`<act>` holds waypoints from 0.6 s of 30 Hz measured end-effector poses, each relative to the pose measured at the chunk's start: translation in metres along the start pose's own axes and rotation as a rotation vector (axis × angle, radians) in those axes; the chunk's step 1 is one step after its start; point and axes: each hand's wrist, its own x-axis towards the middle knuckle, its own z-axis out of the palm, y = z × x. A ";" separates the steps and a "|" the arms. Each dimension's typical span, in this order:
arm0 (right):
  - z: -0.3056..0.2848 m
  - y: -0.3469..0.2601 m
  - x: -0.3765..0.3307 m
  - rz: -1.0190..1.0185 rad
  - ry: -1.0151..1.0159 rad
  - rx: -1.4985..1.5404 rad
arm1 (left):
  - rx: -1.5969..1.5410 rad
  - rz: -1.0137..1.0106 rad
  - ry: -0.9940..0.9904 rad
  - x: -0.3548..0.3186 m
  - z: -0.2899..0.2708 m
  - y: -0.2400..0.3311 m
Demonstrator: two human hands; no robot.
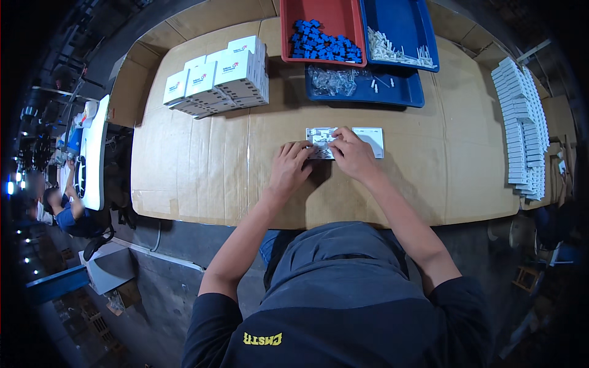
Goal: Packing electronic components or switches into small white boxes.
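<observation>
On the cardboard-covered table in front of me lies a small white box, opened flat, with a patterned grey-and-white left half (pixel 320 140) and a plain white right half (pixel 372 140). My left hand (pixel 290 167) is closed at the left edge of the patterned half, thumb and fingers gripping it. Over its right part my right hand (pixel 356 158) bends its fingers together in a pinch. Whatever is between those fingertips is too small and covered to name.
Stacked white boxes (pixel 236 70) stand at the far left. Beyond my hands are a red bin (pixel 293 7) of blue plastic pieces, a blue bin (pixel 399 15) of white plugs and a blue tray (pixel 405 89) with clear bags. White stacked pieces (pixel 521 122) line the right edge. A person (pixel 73 211) sits left.
</observation>
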 end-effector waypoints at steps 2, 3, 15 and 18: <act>-0.003 0.001 0.001 0.007 0.000 -0.001 | 0.020 0.029 -0.003 0.002 -0.002 0.005; -0.006 0.000 0.004 0.020 -0.051 -0.021 | 0.021 0.027 -0.003 0.002 -0.002 0.004; -0.019 0.007 0.021 -0.067 -0.221 -0.110 | 0.052 0.013 0.002 0.003 0.002 0.004; -0.021 0.006 0.024 -0.087 -0.291 -0.134 | 0.068 0.009 0.004 0.000 0.002 0.003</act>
